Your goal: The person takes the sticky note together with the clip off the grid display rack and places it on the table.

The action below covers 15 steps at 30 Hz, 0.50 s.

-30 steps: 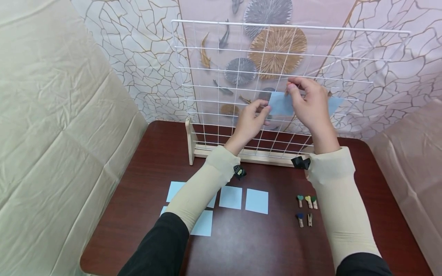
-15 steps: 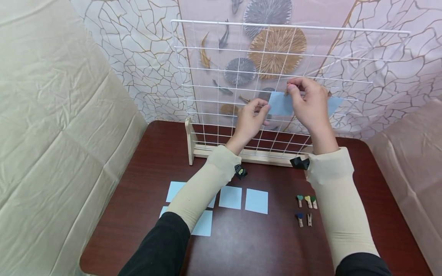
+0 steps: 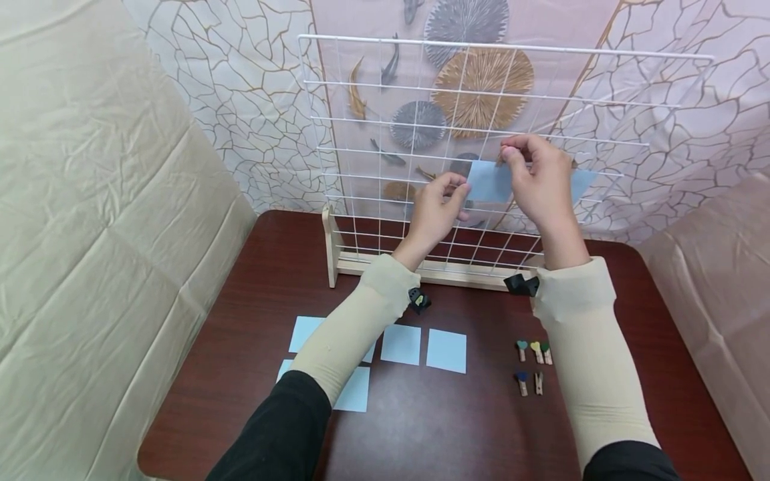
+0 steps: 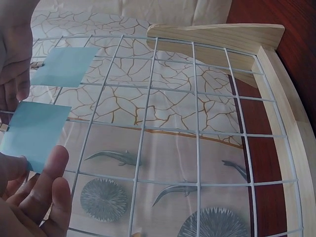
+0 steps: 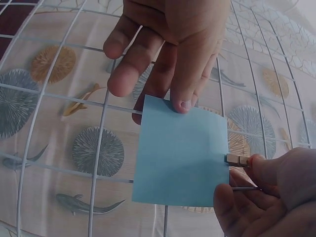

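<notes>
A square light-blue paper sheet (image 5: 180, 153) lies flat against the white wire grid (image 3: 421, 42). At its left edge in the head view, my left hand (image 3: 436, 207) pinches it between thumb and fingers. My right hand (image 3: 541, 180) grips a small wooden clothespin (image 5: 237, 159), whose jaws sit at the sheet's top edge by a grid wire. Fingers cover the clothespin's far end. A second blue sheet (image 4: 66, 66) hangs on the grid farther right, partly behind my right hand in the head view, with a clothespin at its top edge.
The grid stands in a pale wooden base (image 3: 463, 272) on a dark brown table (image 3: 433, 434). Several blue sheets (image 3: 447, 351) lie at left and centre, some under my left sleeve. Several clothespins (image 3: 522, 384) with coloured hearts lie beside my right sleeve. Patterned cloth hangs behind.
</notes>
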Each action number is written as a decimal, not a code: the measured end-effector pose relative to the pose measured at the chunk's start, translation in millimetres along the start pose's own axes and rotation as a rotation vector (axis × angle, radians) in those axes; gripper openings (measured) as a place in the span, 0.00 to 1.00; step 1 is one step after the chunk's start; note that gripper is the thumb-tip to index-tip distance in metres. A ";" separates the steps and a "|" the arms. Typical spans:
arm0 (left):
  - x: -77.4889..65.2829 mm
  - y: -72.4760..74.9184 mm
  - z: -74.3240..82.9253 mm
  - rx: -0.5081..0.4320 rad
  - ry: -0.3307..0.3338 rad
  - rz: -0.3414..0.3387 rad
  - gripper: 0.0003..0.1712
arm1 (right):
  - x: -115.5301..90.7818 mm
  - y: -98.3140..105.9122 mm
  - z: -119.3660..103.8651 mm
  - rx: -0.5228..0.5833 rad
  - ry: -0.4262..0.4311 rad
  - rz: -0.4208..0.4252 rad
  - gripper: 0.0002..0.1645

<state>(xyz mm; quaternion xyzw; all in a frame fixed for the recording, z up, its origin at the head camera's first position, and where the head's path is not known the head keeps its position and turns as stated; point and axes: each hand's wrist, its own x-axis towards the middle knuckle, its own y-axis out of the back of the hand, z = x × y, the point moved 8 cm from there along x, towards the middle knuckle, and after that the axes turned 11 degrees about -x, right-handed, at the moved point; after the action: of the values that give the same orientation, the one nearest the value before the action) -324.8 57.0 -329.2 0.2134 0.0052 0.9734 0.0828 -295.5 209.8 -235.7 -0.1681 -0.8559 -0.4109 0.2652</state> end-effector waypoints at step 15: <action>-1.5 -0.4 -0.8 0.003 0.038 0.001 0.11 | -4.0 5.0 1.0 0.056 0.002 0.015 0.15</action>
<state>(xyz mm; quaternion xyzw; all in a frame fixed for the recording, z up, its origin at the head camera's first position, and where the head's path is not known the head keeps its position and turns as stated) -323.7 57.2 -330.6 0.1949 0.0079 0.9774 0.0818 -290.1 213.3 -235.5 -0.1667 -0.8655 -0.3848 0.2739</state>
